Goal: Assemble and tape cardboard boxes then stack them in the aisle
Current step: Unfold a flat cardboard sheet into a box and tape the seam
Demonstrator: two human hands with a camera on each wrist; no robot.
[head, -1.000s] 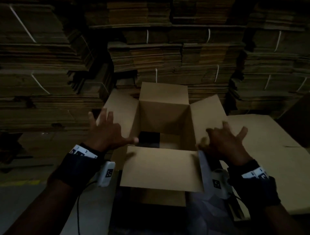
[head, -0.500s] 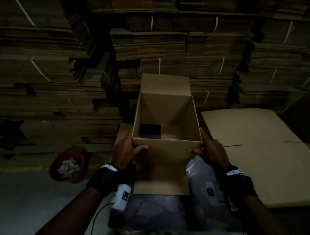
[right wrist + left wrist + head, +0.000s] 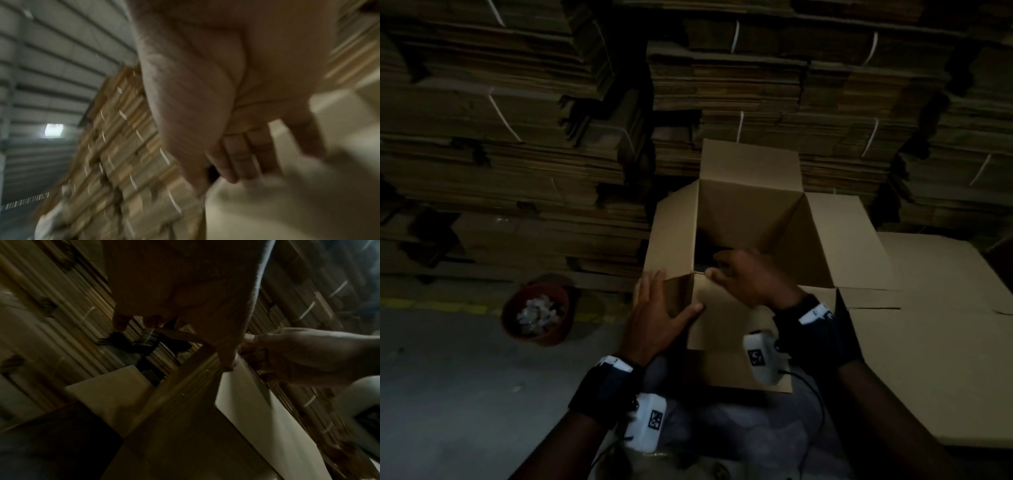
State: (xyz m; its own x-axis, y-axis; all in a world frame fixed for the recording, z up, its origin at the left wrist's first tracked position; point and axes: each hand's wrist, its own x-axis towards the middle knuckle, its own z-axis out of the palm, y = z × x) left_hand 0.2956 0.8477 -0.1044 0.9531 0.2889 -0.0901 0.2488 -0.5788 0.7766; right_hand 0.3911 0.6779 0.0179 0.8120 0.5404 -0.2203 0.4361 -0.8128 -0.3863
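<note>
Open brown cardboard box (image 3: 750, 212) frame centre, my left hand (image 3: 654, 315) flat, fingers straight, on its near-left corner, right hand (image 3: 750, 277) gripping near rim.

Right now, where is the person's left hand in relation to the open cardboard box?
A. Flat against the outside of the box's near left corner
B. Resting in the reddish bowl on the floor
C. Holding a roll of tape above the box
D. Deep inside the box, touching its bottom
A: in the head view the left hand lies with straight fingers against the outside of the cardboard box at its near left corner.
</note>
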